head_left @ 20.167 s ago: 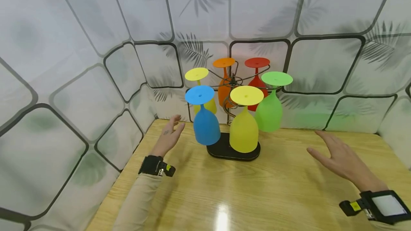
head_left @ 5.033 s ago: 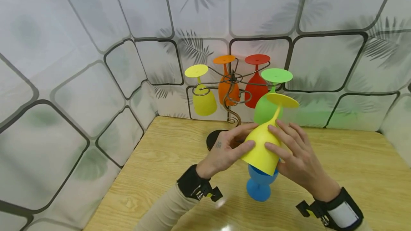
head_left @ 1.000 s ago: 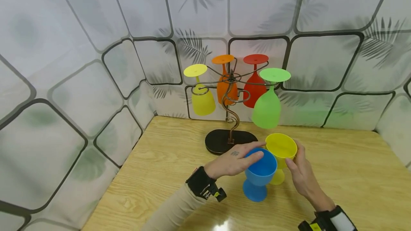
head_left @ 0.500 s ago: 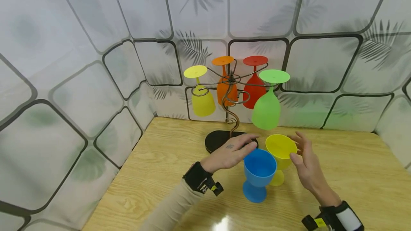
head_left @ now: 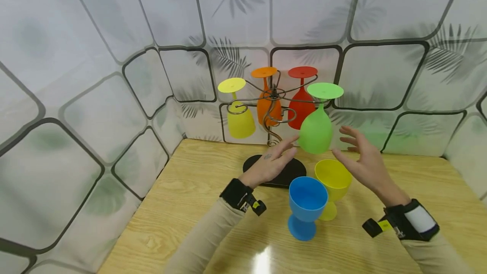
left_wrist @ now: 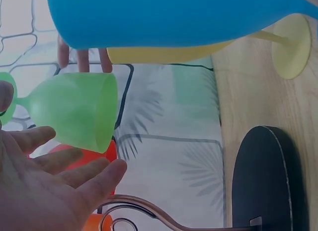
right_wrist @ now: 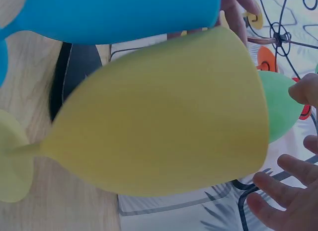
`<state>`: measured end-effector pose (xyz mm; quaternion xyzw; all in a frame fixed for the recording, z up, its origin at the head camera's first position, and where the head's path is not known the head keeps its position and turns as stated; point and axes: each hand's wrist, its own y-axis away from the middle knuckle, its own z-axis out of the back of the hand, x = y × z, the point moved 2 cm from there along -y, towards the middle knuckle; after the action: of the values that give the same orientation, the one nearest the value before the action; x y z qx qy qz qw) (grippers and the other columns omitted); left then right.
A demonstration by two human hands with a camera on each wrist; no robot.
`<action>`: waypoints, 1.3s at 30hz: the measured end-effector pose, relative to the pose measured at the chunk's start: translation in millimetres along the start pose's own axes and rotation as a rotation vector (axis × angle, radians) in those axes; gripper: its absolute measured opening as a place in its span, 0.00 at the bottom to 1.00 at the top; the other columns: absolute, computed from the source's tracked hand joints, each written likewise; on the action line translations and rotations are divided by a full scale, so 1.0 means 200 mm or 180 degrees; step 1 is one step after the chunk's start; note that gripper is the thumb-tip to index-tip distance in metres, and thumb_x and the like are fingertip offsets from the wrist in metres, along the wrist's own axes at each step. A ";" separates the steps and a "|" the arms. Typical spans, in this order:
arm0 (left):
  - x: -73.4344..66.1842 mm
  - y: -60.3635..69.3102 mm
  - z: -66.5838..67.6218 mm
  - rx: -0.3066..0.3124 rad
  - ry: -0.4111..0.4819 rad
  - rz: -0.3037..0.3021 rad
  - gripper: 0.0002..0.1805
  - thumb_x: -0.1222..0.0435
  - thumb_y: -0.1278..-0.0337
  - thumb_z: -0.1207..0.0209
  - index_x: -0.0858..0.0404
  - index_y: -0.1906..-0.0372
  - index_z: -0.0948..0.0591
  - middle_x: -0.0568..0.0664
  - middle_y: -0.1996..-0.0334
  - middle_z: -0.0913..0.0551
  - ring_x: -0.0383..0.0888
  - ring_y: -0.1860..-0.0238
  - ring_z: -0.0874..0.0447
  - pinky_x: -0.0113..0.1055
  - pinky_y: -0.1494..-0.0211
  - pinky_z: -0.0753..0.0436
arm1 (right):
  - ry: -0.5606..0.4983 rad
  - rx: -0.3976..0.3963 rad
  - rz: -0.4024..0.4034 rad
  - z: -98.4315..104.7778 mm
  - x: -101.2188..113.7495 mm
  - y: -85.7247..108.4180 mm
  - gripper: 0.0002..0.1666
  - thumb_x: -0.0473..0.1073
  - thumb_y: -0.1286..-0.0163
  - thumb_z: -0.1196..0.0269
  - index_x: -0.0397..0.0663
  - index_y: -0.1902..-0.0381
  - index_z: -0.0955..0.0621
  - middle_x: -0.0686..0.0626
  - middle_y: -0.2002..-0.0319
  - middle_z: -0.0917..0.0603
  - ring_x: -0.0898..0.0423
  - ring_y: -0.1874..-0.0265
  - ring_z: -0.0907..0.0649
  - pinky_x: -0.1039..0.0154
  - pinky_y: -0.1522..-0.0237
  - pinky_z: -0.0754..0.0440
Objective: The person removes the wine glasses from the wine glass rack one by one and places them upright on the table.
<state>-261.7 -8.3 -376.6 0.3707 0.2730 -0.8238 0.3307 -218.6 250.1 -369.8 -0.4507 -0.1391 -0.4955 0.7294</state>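
Observation:
A green goblet (head_left: 316,132) hangs upside down at the right of a metal rack (head_left: 274,92). My left hand (head_left: 269,165) is just left of its bowl, fingers spread; whether a fingertip touches it, I cannot tell. To the bowl's right is my right hand (head_left: 366,165), fingers apart and holding nothing. A blue goblet (head_left: 307,202) stands upright on the table below my hands. Behind it and to the right stands an upright yellow goblet (head_left: 334,181), its lower part partly hidden by the blue one. In the right wrist view the yellow goblet (right_wrist: 164,121) covers part of the green bowl.
Still hanging on the rack are a yellow goblet (head_left: 241,121), an orange goblet (head_left: 268,109) and a red goblet (head_left: 302,107). The rack's black oval base (head_left: 292,173) rests on the wooden table (head_left: 182,206). A patterned curtain (head_left: 388,75) closes off the back and sides.
My right hand has let go of the upright yellow goblet and moved up beside the green one. The left hand has lifted away from the blue goblet toward the green bowl.

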 end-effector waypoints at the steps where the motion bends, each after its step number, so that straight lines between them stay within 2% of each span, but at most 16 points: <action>1: 0.00 -0.01 0.00 -0.0007 0.0018 0.0011 0.35 0.39 0.21 0.62 0.48 0.18 0.45 0.49 0.23 0.35 0.47 0.26 0.32 0.47 0.28 0.26 | 0.0012 0.0073 -0.0041 0.00 0.00 -0.02 0.43 0.41 0.28 0.34 0.45 0.21 0.40 0.34 0.28 0.31 0.30 0.37 0.24 0.51 0.39 0.20; 3: 0.00 -0.02 0.01 -0.0022 0.0021 -0.0010 0.36 0.40 0.21 0.62 0.48 0.18 0.46 0.49 0.22 0.36 0.48 0.25 0.33 0.48 0.28 0.27 | 0.0016 0.0231 -0.0157 0.01 0.02 -0.06 0.47 0.45 0.28 0.33 0.45 0.19 0.44 0.32 0.26 0.34 0.28 0.36 0.26 0.34 0.42 0.22; 4: 0.00 -0.03 0.01 -0.0023 0.0031 -0.0025 0.36 0.40 0.21 0.62 0.49 0.17 0.47 0.49 0.22 0.37 0.50 0.24 0.35 0.49 0.27 0.28 | 0.0029 0.0305 -0.0213 0.00 0.02 -0.08 0.49 0.46 0.28 0.33 0.45 0.19 0.45 0.31 0.26 0.35 0.27 0.35 0.27 0.29 0.43 0.24; 6: -0.01 -0.05 0.02 -0.0026 0.0069 -0.0075 0.36 0.41 0.21 0.62 0.51 0.17 0.48 0.48 0.20 0.41 0.51 0.22 0.39 0.50 0.24 0.32 | 0.0088 0.0440 -0.0315 0.00 0.04 -0.12 0.52 0.50 0.28 0.33 0.45 0.18 0.48 0.30 0.25 0.37 0.25 0.35 0.28 0.27 0.43 0.25; 9: -0.01 -0.07 0.02 -0.0054 0.0119 -0.0135 0.37 0.43 0.20 0.61 0.55 0.17 0.49 0.49 0.18 0.46 0.54 0.20 0.43 0.53 0.21 0.37 | 0.0159 0.0544 -0.0391 -0.01 0.06 -0.17 0.55 0.54 0.29 0.33 0.45 0.18 0.51 0.29 0.25 0.38 0.23 0.36 0.27 0.27 0.42 0.26; 12: -0.01 -0.09 0.03 -0.0076 0.0154 -0.0106 0.37 0.44 0.20 0.60 0.56 0.17 0.49 0.50 0.18 0.48 0.55 0.20 0.44 0.54 0.21 0.37 | 0.0150 0.0551 -0.0380 -0.03 0.08 -0.20 0.54 0.54 0.29 0.33 0.44 0.18 0.50 0.29 0.25 0.38 0.23 0.37 0.26 0.28 0.42 0.25; 16: -0.02 -0.11 0.03 -0.0066 0.0194 -0.0063 0.35 0.45 0.19 0.60 0.54 0.17 0.48 0.50 0.18 0.46 0.55 0.22 0.40 0.51 0.25 0.31 | 0.0148 0.0468 -0.0289 -0.05 0.08 -0.21 0.52 0.52 0.29 0.33 0.43 0.19 0.48 0.28 0.28 0.35 0.24 0.41 0.22 0.30 0.47 0.20; 19: -0.02 -0.12 0.03 -0.0065 0.0209 -0.0071 0.34 0.47 0.19 0.59 0.53 0.17 0.47 0.49 0.19 0.43 0.51 0.24 0.36 0.48 0.27 0.28 | 0.0148 0.0403 -0.0251 -0.07 0.08 -0.21 0.51 0.51 0.28 0.33 0.43 0.19 0.48 0.27 0.29 0.33 0.24 0.44 0.20 0.31 0.51 0.17; 25: -0.02 -0.12 0.01 -0.0044 0.0273 -0.0123 0.33 0.49 0.19 0.58 0.52 0.17 0.47 0.47 0.19 0.42 0.47 0.24 0.35 0.43 0.25 0.29 | 0.0094 0.0317 -0.0214 -0.08 0.08 -0.21 0.47 0.49 0.27 0.34 0.40 0.22 0.44 0.27 0.31 0.31 0.25 0.46 0.19 0.32 0.52 0.16; 31: -0.03 -0.12 0.01 -0.0028 0.0345 -0.0172 0.32 0.50 0.18 0.57 0.53 0.18 0.45 0.48 0.20 0.40 0.47 0.25 0.33 0.42 0.26 0.29 | 0.0067 0.0250 -0.0186 -0.08 0.08 -0.20 0.45 0.48 0.28 0.34 0.36 0.24 0.42 0.27 0.32 0.31 0.25 0.48 0.18 0.32 0.53 0.16; 39: -0.05 -0.11 0.01 -0.0058 0.0254 -0.0249 0.31 0.53 0.19 0.55 0.55 0.19 0.43 0.50 0.22 0.38 0.51 0.27 0.30 0.40 0.33 0.21 | 0.0071 0.0213 -0.0245 -0.07 0.10 -0.17 0.45 0.49 0.28 0.34 0.36 0.24 0.42 0.27 0.31 0.31 0.26 0.48 0.18 0.31 0.53 0.16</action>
<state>-274.2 8.7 -362.5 0.3893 0.3077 -0.8182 0.2904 -241.5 223.9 -346.4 -0.4147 -0.1646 -0.5233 0.7260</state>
